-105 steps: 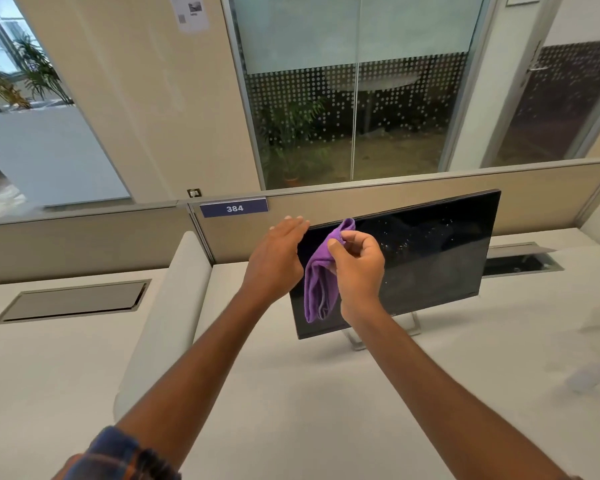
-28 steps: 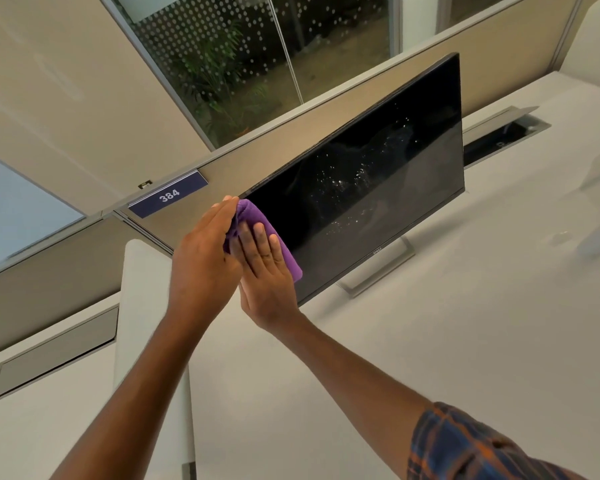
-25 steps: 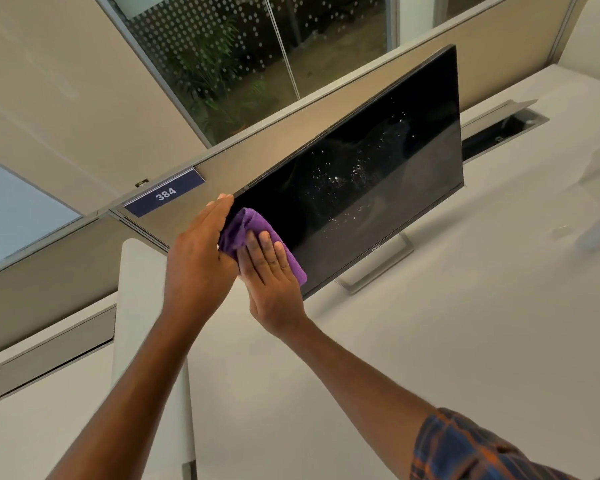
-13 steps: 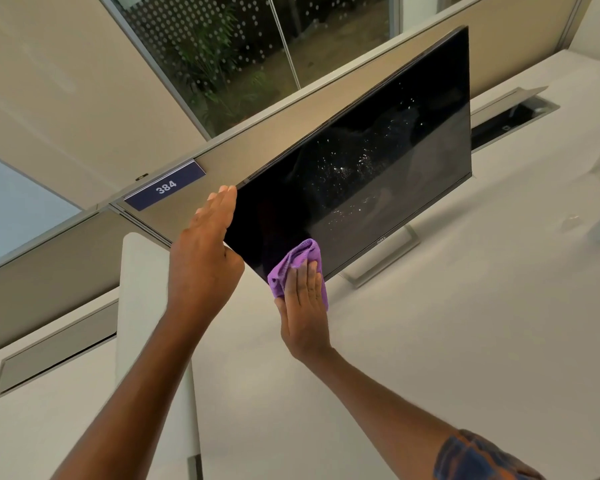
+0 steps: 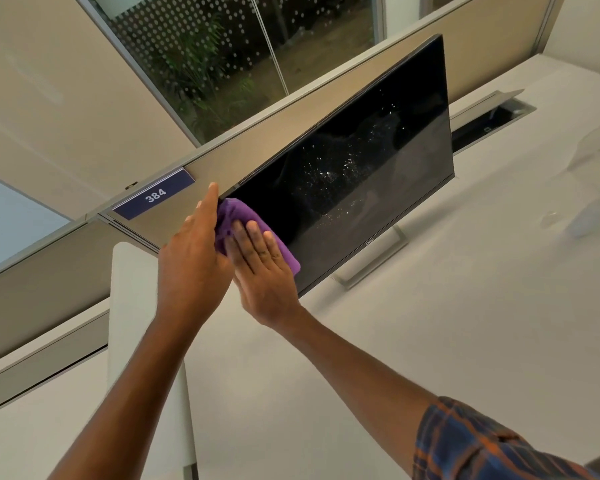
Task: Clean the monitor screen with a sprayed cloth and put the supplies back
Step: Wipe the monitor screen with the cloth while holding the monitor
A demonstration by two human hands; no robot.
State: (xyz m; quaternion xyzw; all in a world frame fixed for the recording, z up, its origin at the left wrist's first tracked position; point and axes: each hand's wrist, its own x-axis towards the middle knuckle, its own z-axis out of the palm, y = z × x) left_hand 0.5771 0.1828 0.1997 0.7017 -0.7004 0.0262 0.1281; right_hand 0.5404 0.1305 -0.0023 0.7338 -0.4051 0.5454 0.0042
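Observation:
A black monitor (image 5: 361, 174) stands on a silver foot on the white desk (image 5: 447, 323), its screen speckled with spray droplets near the middle. My right hand (image 5: 260, 261) lies flat with a folded purple cloth (image 5: 236, 216) pressed under its fingers against the screen's left side. My left hand (image 5: 191, 258) rests with straight fingers along the monitor's left edge, bracing it. A blurred clear spray bottle (image 5: 593, 216) lies on the desk at the far right.
A beige partition with a blue "384" tag (image 5: 155, 195) runs behind the monitor. An open cable hatch (image 5: 492, 116) sits at the back right, a closed one (image 5: 45, 368) at the left. A white divider panel (image 5: 136, 306) stands left of my arms.
My right hand has slid the cloth from the screen's lower left corner back up to its upper left. My left hand has stayed on the monitor's left edge.

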